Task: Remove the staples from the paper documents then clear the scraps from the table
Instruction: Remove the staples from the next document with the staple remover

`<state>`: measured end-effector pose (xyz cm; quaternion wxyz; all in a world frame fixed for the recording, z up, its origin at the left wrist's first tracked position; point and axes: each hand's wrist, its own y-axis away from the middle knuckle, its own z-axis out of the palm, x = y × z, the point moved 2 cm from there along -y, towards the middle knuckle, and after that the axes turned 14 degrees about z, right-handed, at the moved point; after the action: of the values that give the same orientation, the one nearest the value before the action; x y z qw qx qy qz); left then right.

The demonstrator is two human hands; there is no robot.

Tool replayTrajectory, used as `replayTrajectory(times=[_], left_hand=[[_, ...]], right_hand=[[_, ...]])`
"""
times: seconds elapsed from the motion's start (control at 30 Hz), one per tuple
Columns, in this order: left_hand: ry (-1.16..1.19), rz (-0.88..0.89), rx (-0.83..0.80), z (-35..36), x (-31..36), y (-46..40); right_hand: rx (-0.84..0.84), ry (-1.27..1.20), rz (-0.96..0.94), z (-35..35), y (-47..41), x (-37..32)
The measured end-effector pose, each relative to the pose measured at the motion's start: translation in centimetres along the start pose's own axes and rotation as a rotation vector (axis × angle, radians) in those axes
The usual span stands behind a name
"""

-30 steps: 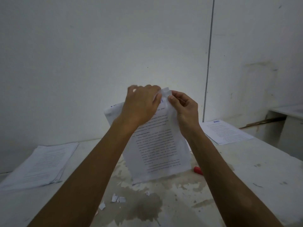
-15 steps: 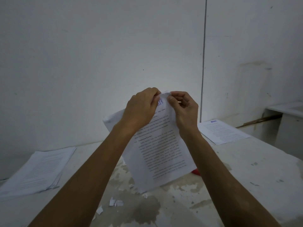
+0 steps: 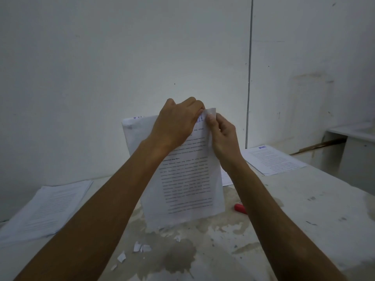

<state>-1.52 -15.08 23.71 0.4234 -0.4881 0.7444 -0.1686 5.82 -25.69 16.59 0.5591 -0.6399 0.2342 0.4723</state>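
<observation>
A pale, scuffed wall [image 3: 101, 67] is filling the upper half of the frame, with a thin vertical pipe or seam [image 3: 249, 78] running down it right of centre. At the right edge, a white ledge [image 3: 353, 131] is jutting out, and a brown wooden strip [image 3: 320, 146] is lying slanted beneath it.

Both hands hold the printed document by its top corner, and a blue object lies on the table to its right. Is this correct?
Not quite: the head view shows the object is red. The left hand and right hand do hold the document by its top corner, above the table.
</observation>
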Motion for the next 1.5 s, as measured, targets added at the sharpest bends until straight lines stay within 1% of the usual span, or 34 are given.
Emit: replayTrajectory(times=[0.07, 0.23, 0.37, 0.5, 0.6, 0.8, 0.93, 1.1, 1.23, 1.27, 1.33, 1.43, 1.5], left_hand=[[-0.07, 0.041, 0.01, 0.2, 0.3, 0.0], [-0.126, 0.059, 0.039, 1.4, 0.9, 1.3], [-0.167, 0.078, -0.029, 3.0, 2.1, 2.6], [-0.136, 0.077, -0.069, 4.3, 3.0, 3.6], [-0.116, 0.071, -0.08, 4.8, 3.1, 3.6], [-0.185, 0.059, -0.012, 3.7, 2.5, 2.1], [-0.196, 0.041, 0.083, 2.4, 1.9, 0.3], [-0.209, 0.054, 0.094, 2.5, 2.1, 0.2], [-0.196, 0.068, 0.092, 3.4, 2.8, 1.4], [-0.199, 0.064, 0.106, 3.4, 2.9, 1.6], [-0.203, 0.06, 0.13, 3.3, 2.9, 1.9], [-0.186, 0.061, 0.143, 3.2, 2.9, 2.2], [-0.187, 0.05, 0.139, 3.2, 3.0, 2.4]], right_hand=[[0.011, 0.048, 0.021, 0.1, 0.0, 0.7], [0.086, 0.085, -0.042, -0.1, 0.4, 1.8], [0.074, 0.07, 0.001, 0.1, 1.9, 4.0], [0.032, 0.087, 0.071, -0.3, 3.6, 6.9], [0.023, 0.112, 0.083, -0.6, 3.8, 7.7], [0.057, 0.124, 0.086, -0.3, 2.6, 6.3], [0.09, 0.099, 0.037, -0.2, 1.3, 4.0], [-0.017, 0.169, 0.056, -1.4, 1.2, 3.4], [-0.181, 0.236, 0.053, -4.4, 2.2, 5.1], [-0.228, 0.293, 0.064, -5.6, 2.5, 5.9], [-0.316, 0.513, 0.119, -8.5, 3.2, 7.5], [-0.474, 1.0, 0.326, -12.9, 4.6, 10.6], [-0.538, 1.267, 0.451, -14.6, 5.8, 12.3]])
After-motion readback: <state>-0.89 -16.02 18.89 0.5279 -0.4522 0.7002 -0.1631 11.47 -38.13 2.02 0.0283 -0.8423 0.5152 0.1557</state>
